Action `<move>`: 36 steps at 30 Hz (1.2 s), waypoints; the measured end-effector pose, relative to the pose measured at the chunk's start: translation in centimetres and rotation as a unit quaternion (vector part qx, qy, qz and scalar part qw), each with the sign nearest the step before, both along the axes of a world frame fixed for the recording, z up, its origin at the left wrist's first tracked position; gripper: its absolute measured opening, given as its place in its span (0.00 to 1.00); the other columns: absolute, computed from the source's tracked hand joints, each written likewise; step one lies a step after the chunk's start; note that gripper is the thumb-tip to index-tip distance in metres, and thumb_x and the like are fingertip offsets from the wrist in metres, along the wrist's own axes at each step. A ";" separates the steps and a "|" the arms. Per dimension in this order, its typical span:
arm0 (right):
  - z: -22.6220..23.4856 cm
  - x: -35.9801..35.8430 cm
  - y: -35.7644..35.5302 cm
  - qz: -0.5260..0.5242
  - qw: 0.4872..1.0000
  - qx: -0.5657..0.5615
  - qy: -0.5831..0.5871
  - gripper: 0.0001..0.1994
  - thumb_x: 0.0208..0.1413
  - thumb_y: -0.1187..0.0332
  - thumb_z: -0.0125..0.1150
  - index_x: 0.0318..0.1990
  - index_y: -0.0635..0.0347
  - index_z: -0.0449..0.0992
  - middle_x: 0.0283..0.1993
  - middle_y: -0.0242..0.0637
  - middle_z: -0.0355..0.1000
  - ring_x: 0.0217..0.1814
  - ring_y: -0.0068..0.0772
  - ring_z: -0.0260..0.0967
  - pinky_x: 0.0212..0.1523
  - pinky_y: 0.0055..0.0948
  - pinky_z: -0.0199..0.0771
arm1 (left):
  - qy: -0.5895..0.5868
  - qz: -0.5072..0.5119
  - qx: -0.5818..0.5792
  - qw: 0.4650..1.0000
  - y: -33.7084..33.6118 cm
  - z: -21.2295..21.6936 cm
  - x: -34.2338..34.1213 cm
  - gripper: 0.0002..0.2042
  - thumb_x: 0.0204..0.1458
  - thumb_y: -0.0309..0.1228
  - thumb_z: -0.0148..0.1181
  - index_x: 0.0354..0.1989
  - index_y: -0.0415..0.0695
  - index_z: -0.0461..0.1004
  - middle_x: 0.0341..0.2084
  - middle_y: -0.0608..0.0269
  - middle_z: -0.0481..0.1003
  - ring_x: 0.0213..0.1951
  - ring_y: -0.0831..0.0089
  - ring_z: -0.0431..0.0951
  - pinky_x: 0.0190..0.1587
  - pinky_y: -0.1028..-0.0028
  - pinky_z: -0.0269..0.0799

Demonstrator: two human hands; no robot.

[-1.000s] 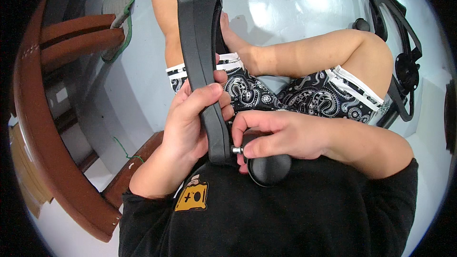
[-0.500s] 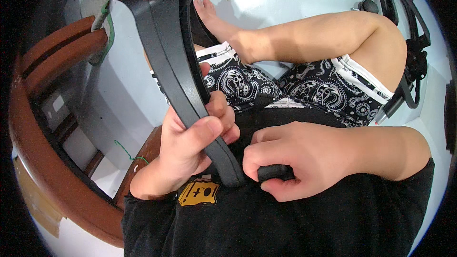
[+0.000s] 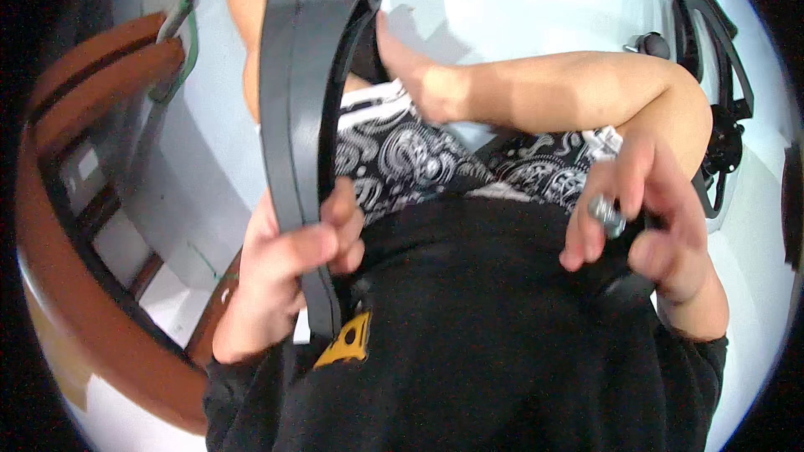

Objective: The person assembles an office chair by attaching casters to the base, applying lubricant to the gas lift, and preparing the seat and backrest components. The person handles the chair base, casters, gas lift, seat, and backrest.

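My left hand point(image 3: 289, 272) grips a long, curved black plastic chair part point(image 3: 293, 117) that rises from my lap toward the top of the view. My right hand point(image 3: 649, 218) is off to the right, apart from that part, and holds a black round knob point(image 3: 624, 285) with a short silver threaded stud point(image 3: 605, 212) sticking out between my fingers. I sit on a white floor with my legs crossed, in patterned black and white shorts point(image 3: 419, 159) and a black shirt.
A black chair frame piece point(image 3: 712, 59) lies on the white floor point(image 3: 519, 8) at the right, with black caster wheels point(image 3: 645, 43) near the top. Brown wooden furniture point(image 3: 100, 59) curves along the left side.
My right hand has pulled the black knob with its stud away from the curved part and moved it out to the right. My left hand keeps its hold on the curved part.
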State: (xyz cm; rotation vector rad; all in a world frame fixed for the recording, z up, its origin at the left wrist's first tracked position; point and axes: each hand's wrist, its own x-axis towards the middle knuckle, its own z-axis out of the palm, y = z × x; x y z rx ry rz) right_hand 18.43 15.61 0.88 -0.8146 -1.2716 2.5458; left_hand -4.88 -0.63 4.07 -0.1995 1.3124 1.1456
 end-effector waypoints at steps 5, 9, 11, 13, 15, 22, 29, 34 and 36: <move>-4.2 -0.8 -1.1 -0.106 0.956 -0.271 -0.034 0.17 0.50 0.59 0.51 0.45 0.55 0.58 0.35 0.44 0.67 0.37 0.43 0.72 0.36 0.34 0.74 | -0.082 0.031 0.050 0.995 0.1 -1.9 -2.1 0.16 0.39 0.23 0.58 0.38 0.43 0.62 0.24 0.67 0.60 0.21 0.81 0.59 0.21 0.79 0.57; -5.8 -1.5 -2.7 -0.121 0.926 -0.345 -0.090 0.13 0.53 0.59 0.53 0.41 0.56 0.65 0.41 0.39 0.66 0.43 0.40 0.71 0.38 0.34 0.75 | -0.082 0.028 0.082 0.993 0.1 -2.2 -2.2 0.20 0.44 0.27 0.57 0.47 0.42 0.61 0.34 0.58 0.69 0.25 0.78 0.66 0.24 0.79 0.65; -5.7 -1.3 -3.2 -0.119 0.946 -0.293 -0.068 0.13 0.53 0.62 0.53 0.43 0.56 0.65 0.43 0.40 0.66 0.45 0.39 0.70 0.39 0.34 0.75 | 0.001 -0.005 0.056 0.998 -0.2 -1.8 -1.8 0.21 0.49 0.31 0.55 0.51 0.40 0.60 0.38 0.52 0.71 0.28 0.75 0.72 0.25 0.77 0.70; -5.4 -0.8 -3.5 -0.128 0.945 -0.300 -0.018 0.14 0.53 0.71 0.53 0.47 0.57 0.64 0.44 0.44 0.68 0.47 0.42 0.69 0.48 0.34 0.69 | 0.094 -0.037 0.060 0.993 -0.6 -1.1 -1.3 0.21 0.53 0.35 0.53 0.52 0.39 0.59 0.40 0.49 0.72 0.31 0.71 0.76 0.26 0.75 0.75; -5.2 -0.6 -3.7 -0.124 0.954 -0.271 0.016 0.15 0.54 0.72 0.52 0.49 0.55 0.62 0.46 0.47 0.68 0.48 0.43 0.69 0.48 0.35 0.69 | 0.150 -0.074 0.015 0.986 -0.9 -0.5 -1.1 0.25 0.56 0.43 0.48 0.54 0.35 0.59 0.41 0.47 0.72 0.30 0.67 0.77 0.24 0.72 0.76; -4.7 -0.6 -5.4 -0.031 0.947 -0.301 0.108 0.13 0.55 0.69 0.50 0.46 0.57 0.57 0.45 0.52 0.68 0.40 0.42 0.72 0.37 0.33 0.72 | 0.062 -0.053 0.019 0.996 -1.9 -0.5 -0.4 0.26 0.58 0.44 0.45 0.60 0.41 0.55 0.35 0.57 0.72 0.17 0.76 0.67 0.16 0.76 0.67; -3.6 -0.8 -5.2 -0.040 0.960 -0.275 0.019 0.11 0.55 0.64 0.51 0.41 0.62 0.68 0.43 0.44 0.69 0.36 0.34 0.72 0.38 0.32 0.74 | 0.056 -0.046 0.025 0.997 -1.4 0.0 0.7 0.30 0.47 0.32 0.60 0.59 0.43 0.55 0.32 0.63 0.68 0.20 0.80 0.63 0.18 0.78 0.64; -3.2 -1.0 -5.1 -0.089 0.903 -0.419 0.009 0.18 0.58 0.60 0.49 0.50 0.61 0.68 0.45 0.40 0.68 0.44 0.33 0.69 0.38 0.39 0.76 | 0.028 -0.040 0.046 0.998 -1.0 -0.2 2.0 0.28 0.45 0.25 0.58 0.57 0.43 0.56 0.29 0.67 0.63 0.20 0.81 0.62 0.19 0.77 0.64; -2.9 -1.0 -5.1 -0.068 0.922 -0.379 0.045 0.19 0.58 0.60 0.50 0.54 0.59 0.66 0.46 0.39 0.68 0.50 0.32 0.66 0.40 0.43 0.75 | 0.003 -0.031 0.064 0.997 -0.7 -0.4 2.4 0.26 0.44 0.23 0.59 0.54 0.43 0.58 0.28 0.65 0.65 0.20 0.80 0.64 0.20 0.76 0.66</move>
